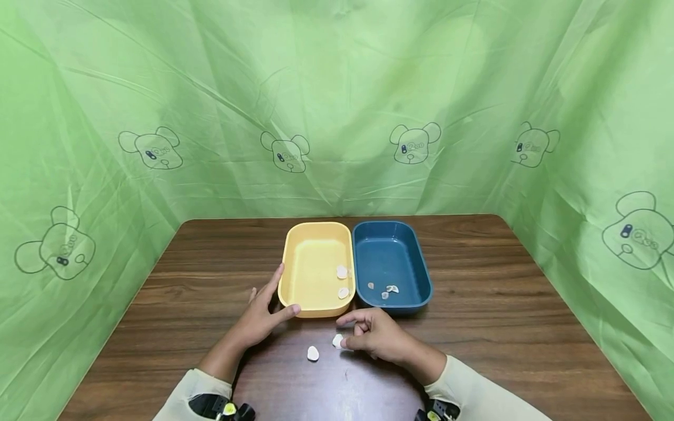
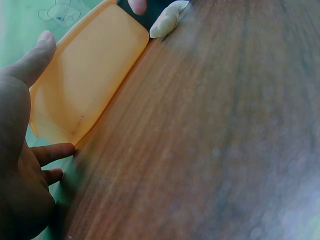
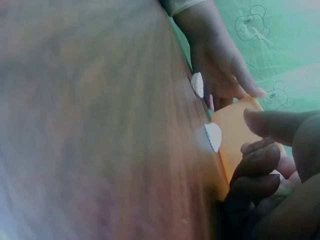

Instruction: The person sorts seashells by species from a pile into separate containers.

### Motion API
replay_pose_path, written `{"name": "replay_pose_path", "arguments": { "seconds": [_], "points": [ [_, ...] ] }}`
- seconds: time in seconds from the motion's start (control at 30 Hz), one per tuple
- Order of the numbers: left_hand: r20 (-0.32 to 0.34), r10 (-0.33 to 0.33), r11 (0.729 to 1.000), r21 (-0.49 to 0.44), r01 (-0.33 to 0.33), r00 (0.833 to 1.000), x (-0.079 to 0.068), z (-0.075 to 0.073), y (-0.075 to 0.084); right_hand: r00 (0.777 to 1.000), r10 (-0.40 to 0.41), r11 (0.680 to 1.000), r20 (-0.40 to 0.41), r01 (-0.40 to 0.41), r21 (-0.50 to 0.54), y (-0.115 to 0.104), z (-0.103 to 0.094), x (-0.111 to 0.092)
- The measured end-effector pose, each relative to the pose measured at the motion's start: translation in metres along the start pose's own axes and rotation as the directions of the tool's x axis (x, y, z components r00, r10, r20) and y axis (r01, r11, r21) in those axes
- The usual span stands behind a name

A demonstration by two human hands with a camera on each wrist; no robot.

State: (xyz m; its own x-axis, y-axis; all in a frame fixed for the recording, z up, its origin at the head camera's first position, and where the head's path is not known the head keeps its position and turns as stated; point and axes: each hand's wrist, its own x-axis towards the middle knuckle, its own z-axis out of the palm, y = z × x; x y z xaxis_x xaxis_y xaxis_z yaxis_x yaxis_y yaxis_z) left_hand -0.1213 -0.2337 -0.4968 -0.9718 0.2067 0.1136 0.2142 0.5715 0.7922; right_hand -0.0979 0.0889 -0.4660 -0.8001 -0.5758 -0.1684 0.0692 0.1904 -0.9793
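Note:
My left hand (image 1: 261, 318) rests at the near left corner of a yellow tray (image 1: 310, 311), thumb over the front rim and straight fingers along the side. In front of the trays my right hand (image 1: 380, 337) hovers low over the table, index finger reaching forward, the other fingers bent. Its thumb tip overlaps a white seashell (image 1: 337, 340) in the head view; in the right wrist view that shell (image 3: 213, 137) stands apart from the fingers. Another white seashell (image 1: 313, 353) lies to its left. Two pale shells (image 1: 342, 272) sit in the yellow tray's right side.
A blue tray (image 1: 389, 231) stands right beside the yellow one, with several small shells (image 1: 392, 289) toward its near end. Both trays are on a dark wooden table (image 1: 505, 304). Green cloth (image 1: 337, 105) with printed bear heads hangs around the back and sides.

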Motion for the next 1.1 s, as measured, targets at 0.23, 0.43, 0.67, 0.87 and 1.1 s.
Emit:
{"name": "replay_pose_path", "arguments": {
  "seconds": [0.23, 0.43, 0.67, 0.87, 1.1],
  "points": [
    [-0.002, -0.002, 1.000, -0.001, 0.002, 1.000, 0.000, -0.001, 0.001, 1.000, -0.010, 0.997, -0.026, 0.008, -0.079, 0.009, 0.003, 0.004],
    [0.003, -0.002, 1.000, -0.006, 0.002, 1.000, 0.001, -0.001, 0.001, 0.999, -0.003, 0.993, -0.039, -0.002, -0.121, 0.011, 0.005, 0.005],
    [0.004, -0.004, 1.000, -0.009, 0.004, 1.000, 0.000, -0.001, 0.001, 0.998, -0.004, 0.983, -0.066, -0.008, -0.184, 0.011, 0.009, 0.007],
    [0.006, -0.003, 1.000, -0.006, 0.003, 1.000, 0.000, 0.001, -0.002, 0.996, -0.013, 0.971, -0.092, -0.010, -0.241, 0.013, 0.012, 0.008],
    [0.004, -0.007, 1.000, -0.019, 0.007, 1.000, 0.000, 0.002, -0.005, 0.996, -0.035, 0.959, -0.083, 0.010, -0.283, 0.015, 0.012, 0.008]
  ]
}}
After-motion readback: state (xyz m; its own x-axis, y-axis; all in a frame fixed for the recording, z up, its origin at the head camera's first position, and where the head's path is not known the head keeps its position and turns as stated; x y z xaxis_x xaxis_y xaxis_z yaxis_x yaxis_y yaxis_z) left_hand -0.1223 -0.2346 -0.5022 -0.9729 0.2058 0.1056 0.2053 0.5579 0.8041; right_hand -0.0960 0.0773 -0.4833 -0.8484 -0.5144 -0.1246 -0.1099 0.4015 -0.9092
